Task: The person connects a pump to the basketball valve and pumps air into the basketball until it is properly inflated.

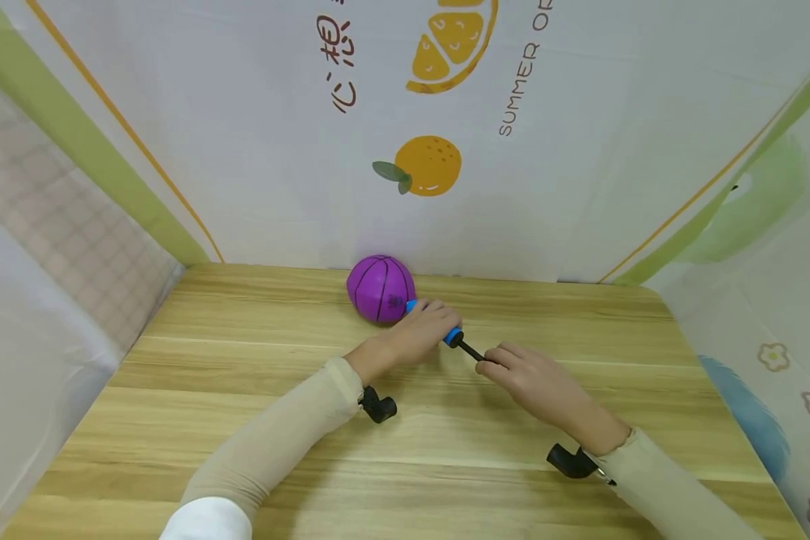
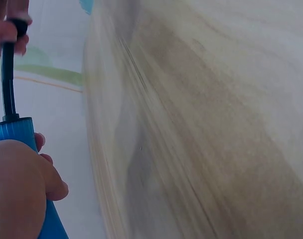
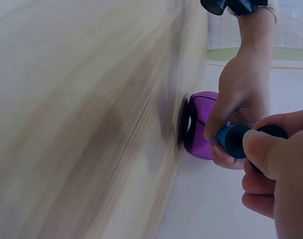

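A purple ball with black lines sits at the back of the table, its outline not quite round. Against its right side is the front end of a blue hand pump; whether it is joined to the ball is hidden. My left hand grips the pump's blue barrel. With my right hand I hold the black handle at the rear, fingers and thumb wrapped about it. Between both hands a length of black rod shows, drawn out of the barrel.
The wood-grain table ends at a white curtain printed with oranges, close behind the ball. More printed cloth hangs at the left and right sides. A black wrist camera mount is on the left wrist, another on the right.
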A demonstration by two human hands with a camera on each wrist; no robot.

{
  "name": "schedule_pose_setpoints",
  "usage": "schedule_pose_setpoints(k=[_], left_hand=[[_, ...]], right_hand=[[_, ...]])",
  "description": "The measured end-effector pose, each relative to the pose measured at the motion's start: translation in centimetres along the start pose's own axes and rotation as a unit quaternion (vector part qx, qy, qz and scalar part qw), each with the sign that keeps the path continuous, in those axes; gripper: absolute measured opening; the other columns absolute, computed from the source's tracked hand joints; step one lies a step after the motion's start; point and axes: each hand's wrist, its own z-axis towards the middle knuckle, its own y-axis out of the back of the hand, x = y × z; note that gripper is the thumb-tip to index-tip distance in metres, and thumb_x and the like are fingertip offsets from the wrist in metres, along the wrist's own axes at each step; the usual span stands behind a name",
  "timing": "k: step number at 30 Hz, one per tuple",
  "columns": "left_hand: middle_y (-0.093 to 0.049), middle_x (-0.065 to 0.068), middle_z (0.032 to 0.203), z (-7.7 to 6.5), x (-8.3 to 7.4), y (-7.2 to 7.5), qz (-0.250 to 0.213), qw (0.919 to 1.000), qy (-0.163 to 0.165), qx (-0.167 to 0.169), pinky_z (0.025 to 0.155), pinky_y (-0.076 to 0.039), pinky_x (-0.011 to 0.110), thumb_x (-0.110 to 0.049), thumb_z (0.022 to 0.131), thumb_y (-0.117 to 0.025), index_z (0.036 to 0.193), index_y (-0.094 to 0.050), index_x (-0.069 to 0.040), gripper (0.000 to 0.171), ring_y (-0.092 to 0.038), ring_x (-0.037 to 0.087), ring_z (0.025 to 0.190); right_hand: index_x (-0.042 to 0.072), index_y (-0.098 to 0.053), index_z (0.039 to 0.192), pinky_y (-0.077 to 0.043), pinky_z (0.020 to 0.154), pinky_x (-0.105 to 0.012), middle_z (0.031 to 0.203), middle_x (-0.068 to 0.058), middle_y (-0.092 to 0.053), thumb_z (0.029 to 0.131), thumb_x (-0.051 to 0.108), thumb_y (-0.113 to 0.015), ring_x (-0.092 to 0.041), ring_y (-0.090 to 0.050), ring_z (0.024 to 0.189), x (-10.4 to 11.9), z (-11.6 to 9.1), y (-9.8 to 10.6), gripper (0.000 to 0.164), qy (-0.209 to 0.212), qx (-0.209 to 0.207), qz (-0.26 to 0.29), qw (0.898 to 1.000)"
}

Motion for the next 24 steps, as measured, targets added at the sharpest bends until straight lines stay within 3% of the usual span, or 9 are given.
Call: schedule_pose_setpoints(k=[8, 15, 24], left_hand=[[-0.061, 0.002, 0.13, 0.0, -0.5, -0.1, 0.007, 0.9999, -0.002, 0.013, 0.117, -0.029, 0.048, 0.006, 0.094, -0.066, 0.125, -0.058, -0.014, 0.038, -0.047, 0.024, 0.131], [-0.061, -0.001, 0.127, 0.0, -0.5, -0.1, 0.013, 0.9998, -0.002, 0.015, 0.117, -0.03, 0.047, 0.007, 0.097, -0.061, 0.122, -0.059, -0.015, 0.033, -0.048, 0.023, 0.129], [-0.061, -0.004, 0.124, 0.1, 0.2, -0.1, 0.014, 0.9997, -0.019, 0.002, 0.117, -0.029, 0.044, 0.008, 0.095, -0.062, 0.117, -0.058, -0.016, 0.033, -0.048, 0.021, 0.127]], right_hand=[[0.005, -0.07, 0.104, -0.055, 0.069, -0.026, 0.096, -0.005, -0.066, 0.083, -0.009, -0.077, -0.017, -0.059, 0.083, -0.6, 1.2, -1.3, 0.026, -0.009, 0.026, -0.008, 1.0], [0.005, -0.071, 0.104, -0.056, 0.072, -0.027, 0.095, -0.006, -0.066, 0.086, -0.008, -0.075, -0.017, -0.061, 0.084, -0.9, 2.0, -2.2, 0.023, -0.008, 0.023, -0.003, 1.0], [0.003, -0.071, 0.101, -0.055, 0.067, -0.026, 0.091, -0.006, -0.065, 0.077, -0.009, -0.082, -0.018, -0.06, 0.08, -0.8, 1.8, -2.2, 0.029, 0.008, 0.018, -0.023, 1.0]])
